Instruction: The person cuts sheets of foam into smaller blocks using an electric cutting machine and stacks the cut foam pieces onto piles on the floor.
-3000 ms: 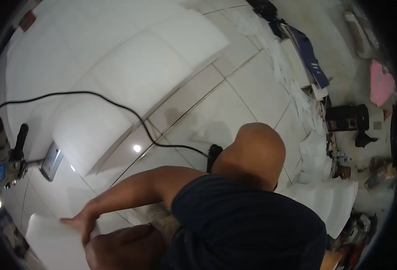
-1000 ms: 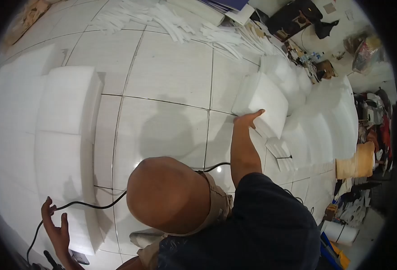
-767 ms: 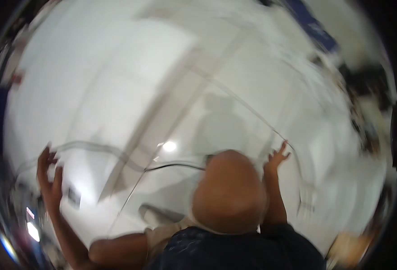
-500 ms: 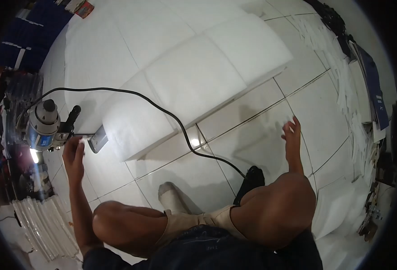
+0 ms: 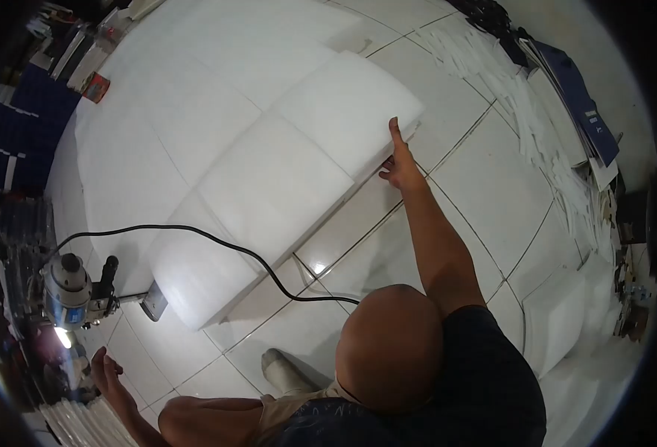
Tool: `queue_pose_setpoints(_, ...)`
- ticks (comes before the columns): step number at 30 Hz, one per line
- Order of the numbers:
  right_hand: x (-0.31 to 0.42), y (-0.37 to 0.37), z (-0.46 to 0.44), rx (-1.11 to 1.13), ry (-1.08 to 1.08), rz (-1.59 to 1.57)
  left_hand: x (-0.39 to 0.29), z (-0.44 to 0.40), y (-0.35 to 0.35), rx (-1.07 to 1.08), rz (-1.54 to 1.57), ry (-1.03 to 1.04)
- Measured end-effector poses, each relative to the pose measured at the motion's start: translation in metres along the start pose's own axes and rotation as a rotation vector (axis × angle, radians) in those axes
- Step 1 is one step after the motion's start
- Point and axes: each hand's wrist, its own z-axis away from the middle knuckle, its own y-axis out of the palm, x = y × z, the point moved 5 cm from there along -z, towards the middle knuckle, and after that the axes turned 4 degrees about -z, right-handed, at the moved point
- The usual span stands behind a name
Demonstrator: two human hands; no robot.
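Note:
A thick white stack of soft, foam-like sheeting [image 5: 269, 171] lies on the tiled floor, creased into sections. My right hand [image 5: 401, 165] reaches its near right edge. The thumb stretches up over the sheeting and the fingers are apart, partly curled by the edge; whether they touch it I cannot tell. My left hand [image 5: 107, 372] is low at the left, holding nothing, fingers loosely bent and apart. Just above it stands what looks like an electric cloth-cutting machine [image 5: 70, 287], with a black handle, a lit lamp and a flat metal base plate [image 5: 154, 302] against the stack.
A black cable [image 5: 269, 272] arcs from the machine across the sheeting toward my knee. Clear plastic-like rolls [image 5: 75, 425] lie lower left. Dark blue stacks [image 5: 34, 123] and a red tin [image 5: 95, 87] stand upper left. White scraps [image 5: 522, 134] and a blue folder [image 5: 578, 100] line the right.
My right hand has moved forward and left to the sheeting's edge. My left hand has dropped back from beside the machine's base. The view has shifted with my leaning body.

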Motion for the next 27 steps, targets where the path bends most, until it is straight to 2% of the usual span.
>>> queue_pose_setpoints(1, -0.002, 0.002, 0.001, 0.0, -0.002, -0.012, -0.015, -0.002, 0.005, 0.016, -0.131, 0.097)
queue_pose_setpoints(3, 0.001, 0.006, 0.007, 0.045, -0.094, -0.104, -0.019, -0.005, 0.016, -0.002, -0.148, 0.15)
queue_pose_setpoints(5, -0.003, 0.003, -0.007, 0.038, -0.144, -0.131, -0.029, -0.001, 0.038, 0.255, -0.143, 0.156)
queue_pose_setpoints(7, -0.002, 0.009, -0.006, 0.039, -0.186, -0.155, -0.036, 0.001, 0.042, 0.212, -0.151, 0.156)
queue_pose_setpoints(9, 0.0, 0.009, -0.005, -0.068, -0.183, -0.179, -0.037, 0.006, 0.048, 0.263, -0.172, 0.184)
queue_pose_setpoints(12, 0.007, 0.003, -0.008, 0.052, -0.155, -0.123, -0.049, 0.009, 0.054, 0.261, -0.189, 0.214)
queue_pose_setpoints(15, 0.01, -0.001, -0.01, 0.012, -0.26, -0.146, -0.052, -0.007, 0.065, 0.278, -0.117, 0.212)
queue_pose_setpoints(18, 0.022, -0.012, 0.001, -0.004, -0.316, -0.295, -0.095, -0.002, 0.089, 0.325, -0.235, 0.438)
queue_pose_setpoints(19, 0.023, -0.026, -0.002, -0.024, -0.287, -0.299, -0.111, 0.001, 0.095, 0.322, -0.242, 0.432)
queue_pose_setpoints(21, 0.026, -0.063, -0.023, 0.176, -0.362, -0.382, -0.145, 0.004, 0.115, 0.447, -0.166, 0.552)
queue_pose_setpoints(23, 0.033, -0.116, -0.025, 0.202, -0.382, -0.414, -0.184, 0.007, 0.143, 0.514, -0.065, 0.534)
queue_pose_setpoints(25, 0.056, -0.159, 0.018, 0.134, -0.533, -0.387, -0.227, 0.012, 0.185, 0.62, 0.045, 0.562)
queue_pose_setpoints(27, 0.071, -0.201, 0.059, -0.032, -0.567, -0.286, -0.275, 0.027, 0.241, 0.816, 0.167, 0.594)
